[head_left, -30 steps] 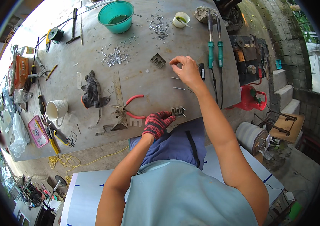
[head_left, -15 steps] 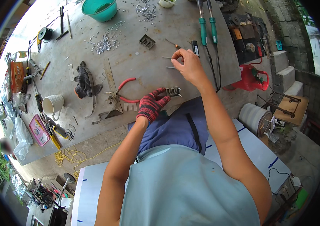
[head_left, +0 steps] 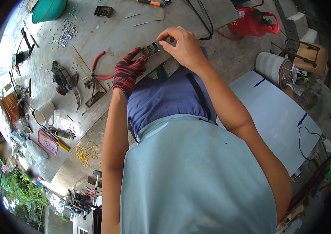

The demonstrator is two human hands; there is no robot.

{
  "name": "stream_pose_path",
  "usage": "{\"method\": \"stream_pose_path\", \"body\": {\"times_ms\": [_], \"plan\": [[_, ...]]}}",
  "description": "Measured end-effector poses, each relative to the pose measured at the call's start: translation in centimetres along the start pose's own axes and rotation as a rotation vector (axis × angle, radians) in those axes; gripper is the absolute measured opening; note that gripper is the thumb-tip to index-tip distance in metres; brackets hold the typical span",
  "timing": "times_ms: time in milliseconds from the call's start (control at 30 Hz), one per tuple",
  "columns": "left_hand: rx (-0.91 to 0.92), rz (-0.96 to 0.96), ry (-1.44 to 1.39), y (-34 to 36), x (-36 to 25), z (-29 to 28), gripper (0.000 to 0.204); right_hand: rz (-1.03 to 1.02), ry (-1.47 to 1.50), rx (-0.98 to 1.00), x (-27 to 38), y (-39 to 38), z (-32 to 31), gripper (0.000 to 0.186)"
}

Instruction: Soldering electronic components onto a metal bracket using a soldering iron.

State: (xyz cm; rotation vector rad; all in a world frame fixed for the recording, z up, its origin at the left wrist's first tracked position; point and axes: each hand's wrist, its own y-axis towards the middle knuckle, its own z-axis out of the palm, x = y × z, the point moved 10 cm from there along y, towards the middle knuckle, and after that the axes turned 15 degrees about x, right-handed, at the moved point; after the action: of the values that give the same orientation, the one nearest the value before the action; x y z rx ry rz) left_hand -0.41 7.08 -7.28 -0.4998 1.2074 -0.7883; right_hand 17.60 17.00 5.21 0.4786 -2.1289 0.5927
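Observation:
My left hand (head_left: pixel 128 72), in a red-and-black knit glove, grips a small slotted metal piece (head_left: pixel 150 49) at the table's near edge. Just off the right end of that piece is my bare right hand (head_left: pixel 183 46), thumb and forefinger pinched together; anything between them is too small to make out. Two nails (head_left: pixel 141 24) lie on the table beyond the piece. A similar slotted metal part (head_left: pixel 103 11) sits farther back. Pliers with red handles (head_left: pixel 98 61) rest left of my gloved hand, beside a metal ruler (head_left: pixel 80 60).
Small silver bits (head_left: pixel 68 34) are scattered near a teal bowl (head_left: pixel 48 11). Toward the left stand a white mug (head_left: pixel 45 114) and a pink tray (head_left: pixel 48 142). Black cables (head_left: pixel 209 27) hang over the right edge, near a red gas cylinder (head_left: pixel 249 22). Yellow cord (head_left: pixel 85 154) lies below the table.
The view has shifted, so the table sits higher and farther left. My right hand has come back from beside the nails to the metal piece, which my left hand still holds.

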Motion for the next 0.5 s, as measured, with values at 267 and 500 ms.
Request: {"method": "stream_pose_path", "body": {"times_ms": [267,500], "plan": [[-0.048,-0.031,-0.001,-0.4,-0.1,-0.2,0.060,-0.152,-0.002,-0.145,0.0,-2.6,0.5,0.010],[-0.044,-0.046,0.031,-0.5,-0.1,-0.4,0.058,-0.223,-0.195,-0.160,1.7,-3.1,3.6,0.012]]}}
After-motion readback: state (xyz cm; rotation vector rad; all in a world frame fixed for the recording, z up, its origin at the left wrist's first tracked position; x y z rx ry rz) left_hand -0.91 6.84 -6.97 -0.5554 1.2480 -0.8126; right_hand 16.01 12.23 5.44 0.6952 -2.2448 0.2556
